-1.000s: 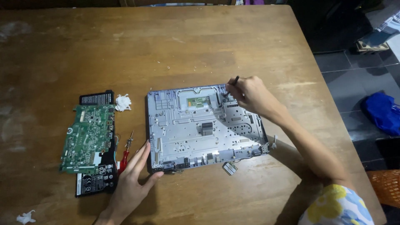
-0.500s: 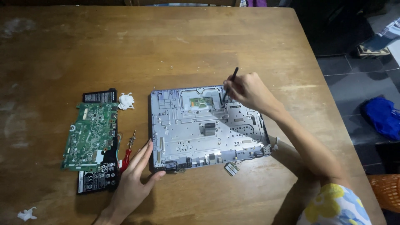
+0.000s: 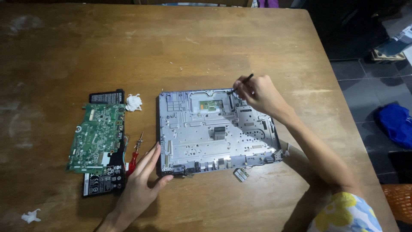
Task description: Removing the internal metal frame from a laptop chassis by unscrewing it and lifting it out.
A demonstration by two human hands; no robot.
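A grey metal laptop chassis point(image 3: 214, 131) lies open side up on the wooden table point(image 3: 171, 47). My right hand point(image 3: 257, 94) grips a thin dark tool point(image 3: 242, 83) with its tip at the chassis's far edge. My left hand point(image 3: 141, 180) rests flat on the table, fingers spread, pressing against the chassis's near left corner. A green circuit board point(image 3: 96, 135) lies on a black battery pack point(image 3: 105, 182) to the left. A small red-handled screwdriver point(image 3: 134, 157) lies between the board and my left hand.
A crumpled white tissue point(image 3: 134, 102) sits by the battery's far end; another white scrap point(image 3: 31, 216) is at the near left. A small loose metal part point(image 3: 241, 174) lies by the chassis's near edge. To the right, past the table's edge, a blue object point(image 3: 397, 124) lies on the dark tiled floor.
My right hand has shifted slightly along the chassis's far edge and tilted the tool more level. The left hand and the chassis stay put.
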